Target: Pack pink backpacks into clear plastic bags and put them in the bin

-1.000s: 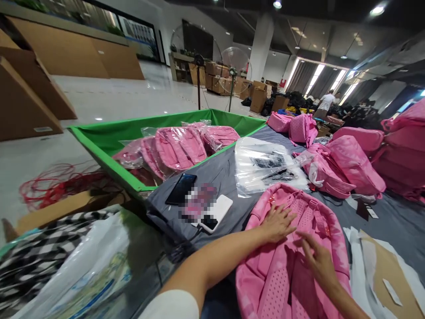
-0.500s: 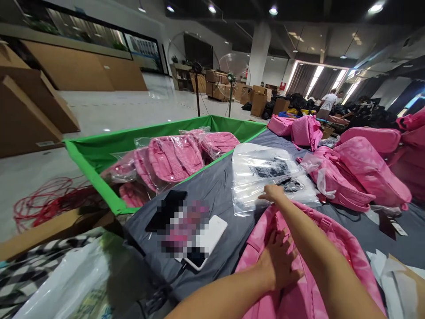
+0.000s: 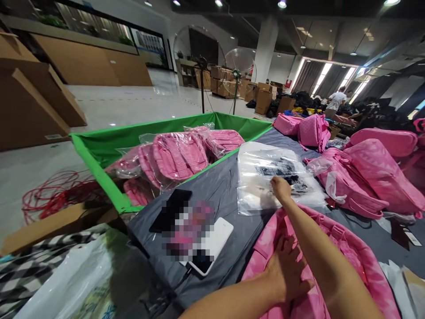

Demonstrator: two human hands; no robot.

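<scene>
— On the gray table [image 3: 212,190], see what?
— See a pink backpack [image 3: 352,246] nearby, clear printed plastic [image 3: 254,170] just beyond it.
— And hands?
— See left hand [image 3: 287,266] spread open on the backpack, gripping nothing visible; right hand [image 3: 281,188] bunched at the plastic, can't tell whether pinching it.

Glossy, smooth plastic bags [image 3: 257,166]; matt cloth backpack [image 3: 350,243].

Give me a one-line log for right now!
left hand: on pink backpack; right hand: at clear plastic; bagged backpacks: in green bin
</scene>
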